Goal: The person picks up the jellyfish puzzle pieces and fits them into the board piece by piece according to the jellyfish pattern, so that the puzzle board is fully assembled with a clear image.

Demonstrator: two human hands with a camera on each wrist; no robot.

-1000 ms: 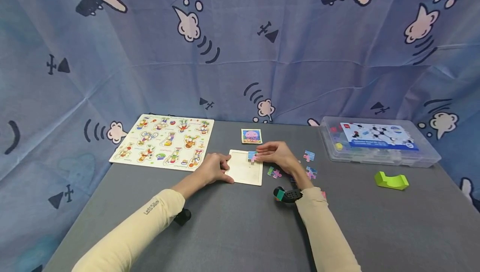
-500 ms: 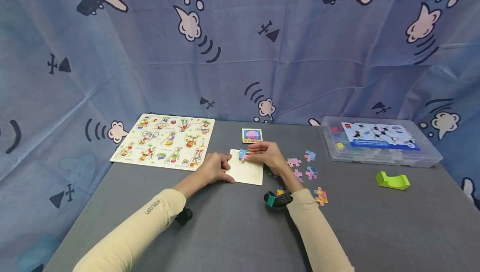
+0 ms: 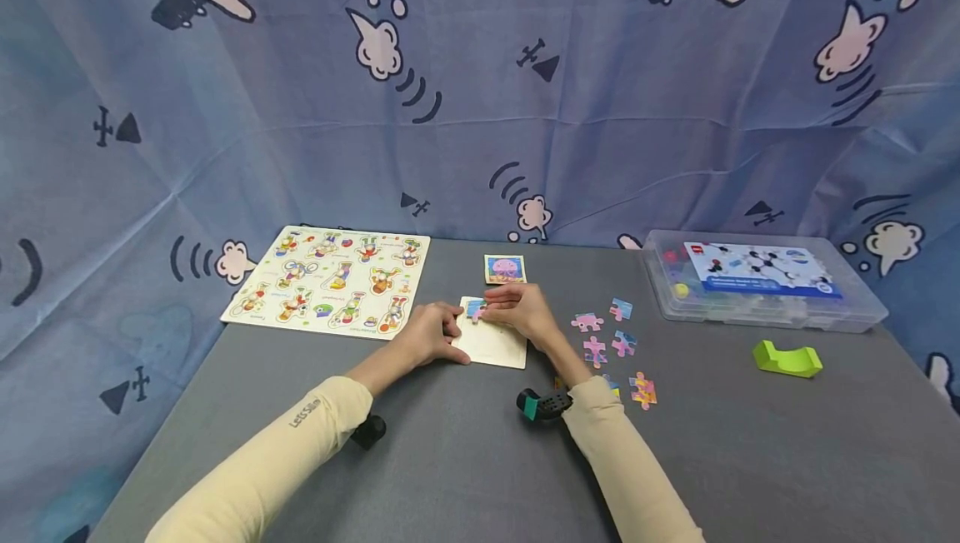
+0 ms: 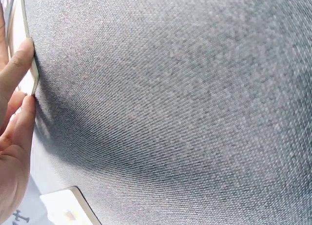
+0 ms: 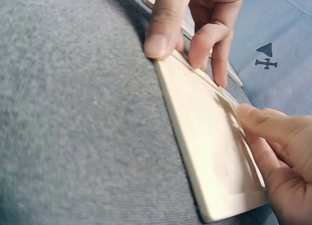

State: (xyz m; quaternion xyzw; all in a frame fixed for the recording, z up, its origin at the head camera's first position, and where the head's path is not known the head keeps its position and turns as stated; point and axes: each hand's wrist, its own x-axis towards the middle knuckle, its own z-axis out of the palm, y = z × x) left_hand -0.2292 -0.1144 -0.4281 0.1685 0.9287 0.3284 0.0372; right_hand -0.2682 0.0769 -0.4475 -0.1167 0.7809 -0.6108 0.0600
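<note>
A shallow wooden puzzle tray (image 3: pixel 497 348) lies flat on the table. My left hand (image 3: pixel 426 335) grips its left edge, the thumb near the front corner and the fingers farther back, as the right wrist view also shows. With thumb and fingers, my right hand (image 3: pixel 525 315) pinches a blue-and-pink jigsaw piece (image 3: pixel 475 309) at the tray's far left corner. In the right wrist view the tray's bare base (image 5: pixel 209 142) shows, and the piece is mostly hidden by the fingertips. Behind the tray lies a small card (image 3: pixel 504 269) with a pink octopus picture.
Several loose jigsaw pieces (image 3: pixel 595 351) lie right of the tray, some partly hidden by my right forearm. A large picture board (image 3: pixel 337 281) lies at the left. At the right are a clear plastic case (image 3: pixel 765 281) and a lime-green curved block (image 3: pixel 787 359). A patterned curtain (image 3: pixel 465 110) hangs behind.
My right hand has moved left across the tray with the jigsaw piece, from its far right corner to its far left corner. The left hand has stayed on the edge.
</note>
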